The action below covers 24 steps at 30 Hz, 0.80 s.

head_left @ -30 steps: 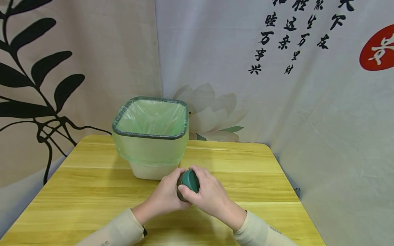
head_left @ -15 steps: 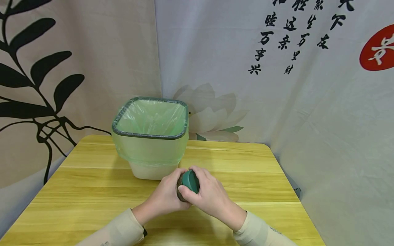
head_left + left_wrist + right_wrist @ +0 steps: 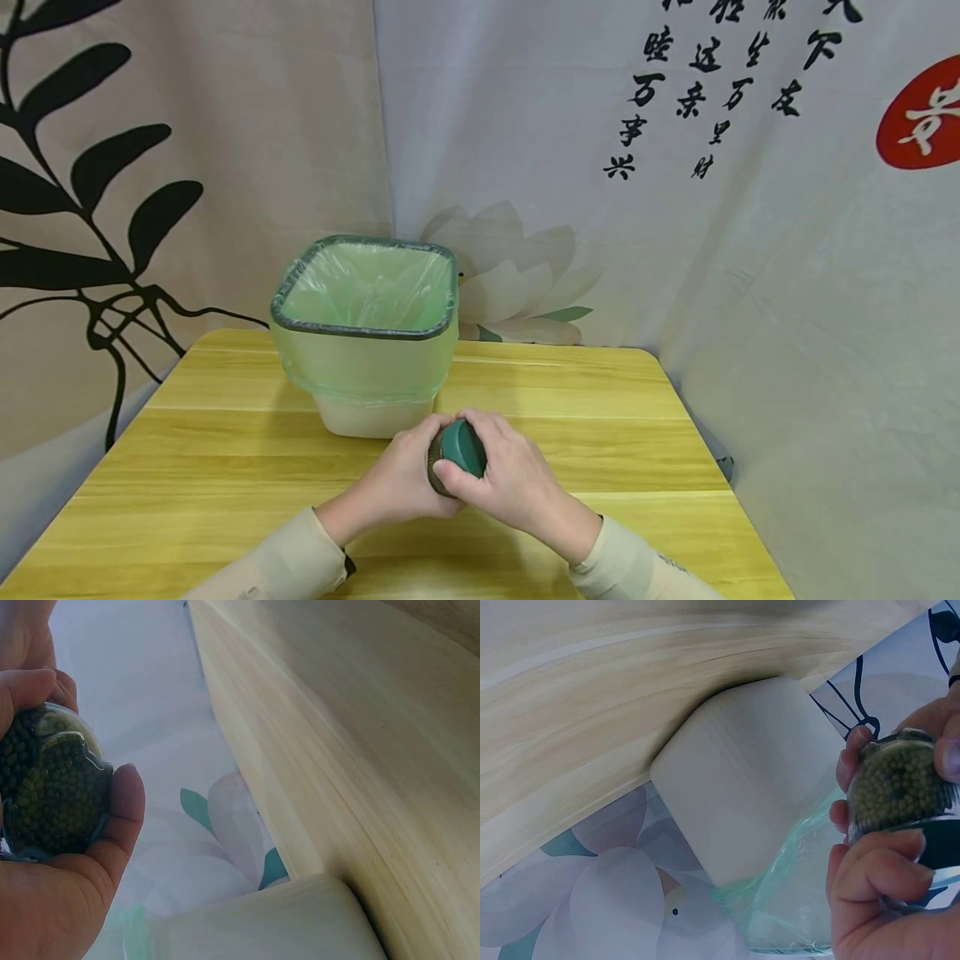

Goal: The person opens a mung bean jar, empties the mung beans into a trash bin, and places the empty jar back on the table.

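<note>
Between my two hands is a clear jar (image 3: 897, 784) packed with small green beans, capped by a dark green lid (image 3: 467, 447). My left hand (image 3: 407, 473) grips the jar's body from the left. Thumb and fingers of my right hand (image 3: 517, 482) curl round the lid from the other side. The jar's rounded bottom, with beans (image 3: 61, 791) showing through, faces the left wrist camera. In the head view the lid tilts up and to the right, and both hands cover most of the jar. They are held in front of the bin, above the table.
A pale bin (image 3: 375, 419) with a green plastic liner (image 3: 367, 362) and dark rim stands just beyond my hands, left of centre. Beneath lies a wooden table (image 3: 600, 433). Printed cloth (image 3: 525, 125) hangs behind and to the right of it.
The camera view has shifted very slightly. My hands sit a touch lower and further left, with the same hold on the jar and lid.
</note>
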Available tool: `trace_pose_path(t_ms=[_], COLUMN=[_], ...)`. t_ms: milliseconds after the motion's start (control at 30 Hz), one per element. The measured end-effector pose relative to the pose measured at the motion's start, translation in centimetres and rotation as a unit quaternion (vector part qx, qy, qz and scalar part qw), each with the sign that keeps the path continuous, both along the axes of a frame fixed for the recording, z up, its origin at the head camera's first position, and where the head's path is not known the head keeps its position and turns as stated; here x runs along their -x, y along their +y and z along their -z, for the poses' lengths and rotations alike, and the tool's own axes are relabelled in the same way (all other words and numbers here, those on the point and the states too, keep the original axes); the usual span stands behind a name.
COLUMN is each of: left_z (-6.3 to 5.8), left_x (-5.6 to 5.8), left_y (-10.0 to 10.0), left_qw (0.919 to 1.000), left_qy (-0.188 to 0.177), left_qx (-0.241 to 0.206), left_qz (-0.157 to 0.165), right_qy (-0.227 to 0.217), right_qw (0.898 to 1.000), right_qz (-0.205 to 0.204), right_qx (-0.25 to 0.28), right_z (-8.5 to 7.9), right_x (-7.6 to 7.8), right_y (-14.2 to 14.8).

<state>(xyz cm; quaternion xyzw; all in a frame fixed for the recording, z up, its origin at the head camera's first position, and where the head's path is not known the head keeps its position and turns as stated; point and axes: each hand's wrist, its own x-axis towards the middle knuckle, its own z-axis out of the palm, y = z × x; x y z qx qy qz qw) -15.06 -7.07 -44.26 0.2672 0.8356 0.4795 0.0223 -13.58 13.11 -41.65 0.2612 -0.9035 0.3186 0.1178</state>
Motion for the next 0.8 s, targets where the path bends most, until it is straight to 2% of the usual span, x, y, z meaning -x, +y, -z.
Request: trace_pose_path(t_ms=[500, 800], left_z=[0.1, 0.12], left_x=[0.18, 0.27], left_y=[-0.08, -0.25], left_qw=[1.0, 0.9998], left_qy=[0.002, -0.001], left_qx=[-0.001, -0.001], left_qz=[0.008, 0.018], right_qy=[0.02, 0.051], right_qw=[1.0, 0.998], right_qz=[-0.013, -0.029], right_qx=[0.001, -0.012], right_z=[0.17, 0.16], right_x=[0.17, 0.13], right_y=[0.17, 0.27])
